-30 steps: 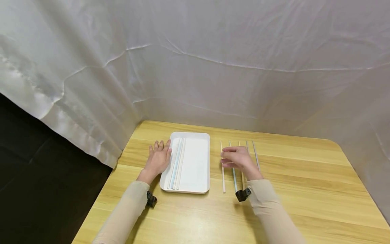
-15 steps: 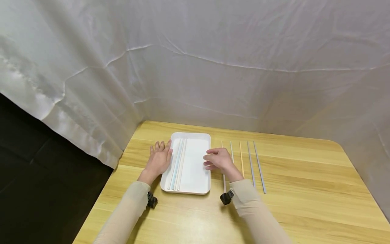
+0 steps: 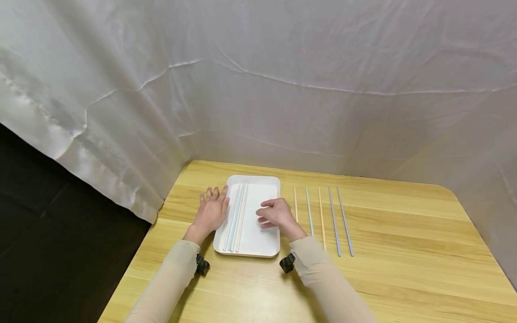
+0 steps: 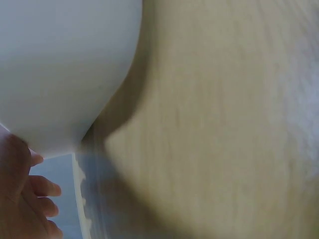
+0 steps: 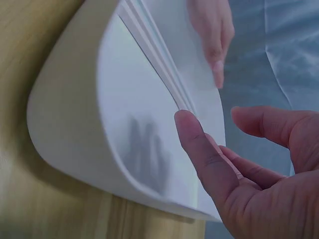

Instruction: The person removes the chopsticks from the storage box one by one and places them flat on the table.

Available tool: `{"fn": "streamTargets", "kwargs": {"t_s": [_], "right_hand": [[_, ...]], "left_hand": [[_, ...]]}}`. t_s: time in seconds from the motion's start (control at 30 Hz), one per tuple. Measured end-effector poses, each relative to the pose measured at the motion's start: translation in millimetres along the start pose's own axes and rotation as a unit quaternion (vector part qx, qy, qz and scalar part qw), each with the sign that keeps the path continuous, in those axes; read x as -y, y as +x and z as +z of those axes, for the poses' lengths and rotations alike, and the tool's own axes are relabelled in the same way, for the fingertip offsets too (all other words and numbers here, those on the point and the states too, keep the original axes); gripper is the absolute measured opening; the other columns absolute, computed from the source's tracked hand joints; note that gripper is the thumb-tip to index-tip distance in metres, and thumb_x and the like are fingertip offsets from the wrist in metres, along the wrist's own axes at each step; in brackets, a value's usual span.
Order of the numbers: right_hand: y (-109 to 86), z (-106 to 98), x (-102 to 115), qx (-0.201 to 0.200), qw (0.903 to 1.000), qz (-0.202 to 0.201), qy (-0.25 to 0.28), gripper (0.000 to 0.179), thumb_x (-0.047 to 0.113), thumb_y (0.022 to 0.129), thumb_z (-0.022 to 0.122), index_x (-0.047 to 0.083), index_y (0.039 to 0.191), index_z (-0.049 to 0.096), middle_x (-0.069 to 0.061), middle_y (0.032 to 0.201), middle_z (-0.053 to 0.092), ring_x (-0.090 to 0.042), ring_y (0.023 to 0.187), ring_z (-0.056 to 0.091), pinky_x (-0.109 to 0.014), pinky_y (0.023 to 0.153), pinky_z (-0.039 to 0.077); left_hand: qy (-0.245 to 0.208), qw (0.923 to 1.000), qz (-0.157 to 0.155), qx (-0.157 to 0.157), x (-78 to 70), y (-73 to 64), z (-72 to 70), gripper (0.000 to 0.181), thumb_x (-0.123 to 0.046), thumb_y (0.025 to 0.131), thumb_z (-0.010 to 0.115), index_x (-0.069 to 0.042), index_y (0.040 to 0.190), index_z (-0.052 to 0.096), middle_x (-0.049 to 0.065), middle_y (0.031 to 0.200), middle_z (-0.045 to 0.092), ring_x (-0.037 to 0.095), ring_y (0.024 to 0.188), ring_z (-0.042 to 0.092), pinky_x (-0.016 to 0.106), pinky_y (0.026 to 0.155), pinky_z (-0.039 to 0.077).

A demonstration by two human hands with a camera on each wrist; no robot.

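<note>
A white rectangular tray (image 3: 262, 240) stands on the table, with several thin pale sticks (image 3: 235, 220), white and light blue, lying lengthwise in its left half. My left hand (image 3: 211, 211) rests at the tray's left side, fingers spread, the thumb and index finger touching the rim. In the left wrist view only part of that hand (image 4: 25, 199) shows beside the tray wall (image 4: 70, 89). Over the tray's right half hovers my right hand (image 3: 277, 214), thumb and fingers apart, holding nothing. The right wrist view shows this hand (image 5: 249, 174) above the tray floor, its shadow below.
Right of the tray, several thin sticks lie side by side on the wooden table (image 3: 404, 233): pink (image 3: 295, 202), pale green (image 3: 309, 208), yellow (image 3: 322, 215) and two purplish ones, one purple stick (image 3: 334, 222) and its neighbour (image 3: 345, 222). A pale curtain (image 3: 282, 116) hangs behind.
My right hand has moved left, from above the loose sticks to over the tray's right half. The left hand stays at the rim. No stick has visibly moved.
</note>
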State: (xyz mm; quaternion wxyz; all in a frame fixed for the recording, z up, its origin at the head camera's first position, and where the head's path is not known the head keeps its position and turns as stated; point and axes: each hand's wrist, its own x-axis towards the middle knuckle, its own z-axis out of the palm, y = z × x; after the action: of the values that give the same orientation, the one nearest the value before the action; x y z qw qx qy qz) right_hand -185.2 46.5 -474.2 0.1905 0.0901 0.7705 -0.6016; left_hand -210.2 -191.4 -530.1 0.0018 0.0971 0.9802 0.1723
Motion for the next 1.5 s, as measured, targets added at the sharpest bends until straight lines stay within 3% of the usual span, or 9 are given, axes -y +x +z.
{"fn": "streamTargets", "kwargs": {"t_s": [0.5, 0.97, 1.5], "right_hand": [[3.7, 22, -10, 0.020, 0.9997, 0.012, -0.008, 0.044, 0.006, 0.091, 0.077, -0.011, 0.129, 0.064, -0.026, 0.100, 0.077, -0.032, 0.083, 0.079, -0.039, 0.070, 0.067], [5.9, 39, -15, 0.010, 0.9998, 0.003, -0.017, 0.042, 0.002, 0.089, 0.077, -0.012, 0.126, 0.067, -0.021, 0.090, 0.076, -0.020, 0.067, 0.077, -0.034, 0.066, 0.066], [10.0, 55, -18, -0.002, 0.9999, -0.001, -0.012, 0.038, 0.000, 0.088, 0.079, -0.011, 0.122, 0.067, -0.018, 0.081, 0.076, -0.016, 0.061, 0.073, -0.033, 0.062, 0.065]], "left_hand": [[-0.007, 1.0000, -0.003, -0.001, -0.8, -0.4, -0.3, 0.059, -0.039, 0.116, 0.023, -0.010, 0.168, 0.026, 0.033, 0.166, 0.032, 0.056, 0.158, 0.020, 0.074, 0.126, 0.012], [-0.003, 1.0000, -0.008, 0.002, -2.4, 0.3, -0.8, 0.059, -0.039, 0.116, 0.024, -0.011, 0.168, 0.026, 0.033, 0.166, 0.032, 0.055, 0.158, 0.020, 0.073, 0.127, 0.013], [-0.001, 0.9999, -0.013, 0.005, -2.3, 0.2, -1.0, 0.060, -0.039, 0.116, 0.023, -0.011, 0.168, 0.026, 0.032, 0.167, 0.031, 0.055, 0.158, 0.020, 0.073, 0.127, 0.013]]}}
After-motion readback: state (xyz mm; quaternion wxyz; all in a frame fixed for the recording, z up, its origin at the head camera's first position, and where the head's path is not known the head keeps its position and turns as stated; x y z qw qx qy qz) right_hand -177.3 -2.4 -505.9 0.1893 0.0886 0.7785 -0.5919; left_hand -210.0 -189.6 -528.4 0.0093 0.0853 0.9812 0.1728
